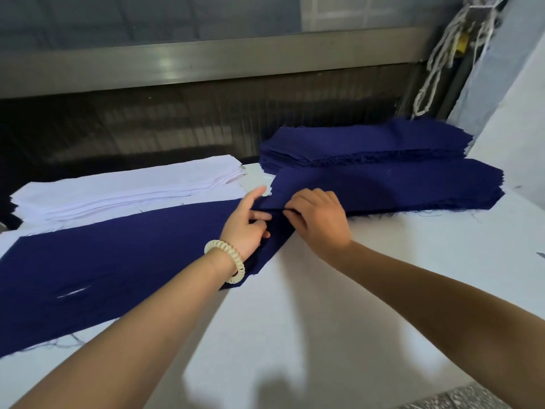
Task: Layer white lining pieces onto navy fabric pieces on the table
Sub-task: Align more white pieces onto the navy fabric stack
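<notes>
My left hand (250, 222) and right hand (318, 219) both pinch thin, limp cloth at what looks like the far corner of the navy piece (118, 261), which lies flat on the table (354, 290), touching the navy stack (383, 184). It will droop and crease, so I'd hold it by the corners. The white lining stack (126, 187) sits just behind, and there is open tabletop toward me.

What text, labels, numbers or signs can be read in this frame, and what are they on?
None: no readable text anywhere in this frame.
Yellow tag among the hanging cords: too blurred to tell whether it carries print.
Navy piece pinched by the left hand and right hand, navy stacks, white lining stack, bracelet: no markings seen.
</notes>
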`<control>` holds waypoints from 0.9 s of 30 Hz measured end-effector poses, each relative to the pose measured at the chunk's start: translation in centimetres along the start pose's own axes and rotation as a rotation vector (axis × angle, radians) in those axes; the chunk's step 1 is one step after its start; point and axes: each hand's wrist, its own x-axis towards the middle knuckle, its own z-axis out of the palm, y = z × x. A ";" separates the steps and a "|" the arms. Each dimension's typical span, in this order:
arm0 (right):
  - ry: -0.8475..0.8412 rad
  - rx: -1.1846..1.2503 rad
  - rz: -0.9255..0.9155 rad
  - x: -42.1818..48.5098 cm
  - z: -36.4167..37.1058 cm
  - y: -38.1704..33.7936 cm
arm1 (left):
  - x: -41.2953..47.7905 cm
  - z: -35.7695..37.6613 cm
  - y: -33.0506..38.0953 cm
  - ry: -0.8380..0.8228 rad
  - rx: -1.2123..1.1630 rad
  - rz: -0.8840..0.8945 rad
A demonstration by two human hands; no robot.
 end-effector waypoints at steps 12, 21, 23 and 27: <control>-0.385 -0.221 0.037 -2.2 0.6 2.6 | -3.0 -2.6 -2.4 0.225 -0.109 0.000; -0.657 -0.210 -0.054 -3.3 -1.3 2.0 | -6.5 -7.2 -4.6 0.366 -0.068 -0.031; -0.721 -0.151 -0.100 -3.8 -2.0 1.1 | -7.2 -7.9 -5.0 0.352 -0.053 -0.045; -0.830 -0.076 -0.187 -4.8 -3.1 -1.1 | -9.1 -9.6 -6.2 0.362 -0.097 -0.076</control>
